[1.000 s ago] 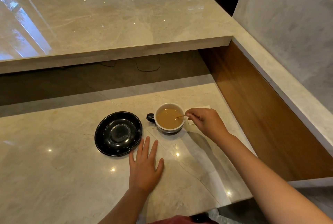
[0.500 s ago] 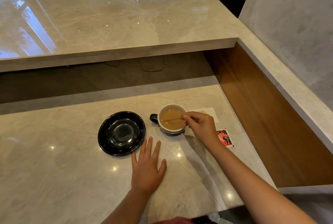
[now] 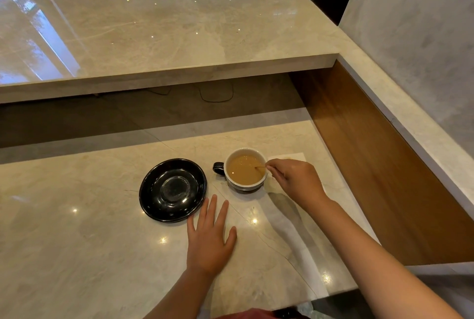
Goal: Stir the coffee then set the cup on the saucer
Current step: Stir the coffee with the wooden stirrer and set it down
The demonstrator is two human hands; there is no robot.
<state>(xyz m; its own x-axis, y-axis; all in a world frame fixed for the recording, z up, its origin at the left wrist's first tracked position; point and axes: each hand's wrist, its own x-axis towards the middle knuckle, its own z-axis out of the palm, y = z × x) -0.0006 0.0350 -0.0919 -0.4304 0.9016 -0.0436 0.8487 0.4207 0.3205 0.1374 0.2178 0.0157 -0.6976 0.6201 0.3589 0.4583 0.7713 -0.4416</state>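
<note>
Right now I'm partway through the stirring step. My right hand (image 3: 297,180) sits just beside the cup (image 3: 245,170) on its right, thumb and fingers pinched around a thin stirrer (image 3: 261,167) whose tip dips into the coffee (image 3: 243,172) near the right rim. I hold it that far up, I think, so my knuckles stay clear of the rim while only the slender tip works the liquid.

My left hand (image 3: 209,239) lies flat on the bench (image 3: 77,254), palm down, fingers spread and holding nothing. It rests close in front of the saucer (image 3: 173,190), fingertips near its edge but not touching as far as I can tell; it seems to steady me and wait for the lift.

The cup stands upright on the bench, not on the saucer, its dark handle (image 3: 218,168) pointing left toward the saucer. The black saucer lies empty just to the left, a narrow strip of bench between them, so the carry should be short. A pale napkin (image 3: 295,157) shows behind my right hand.

The coffee is filled fairly high, so I'd judge the lift needs a level, slow hand, and the stirrer has to come out first.
</note>
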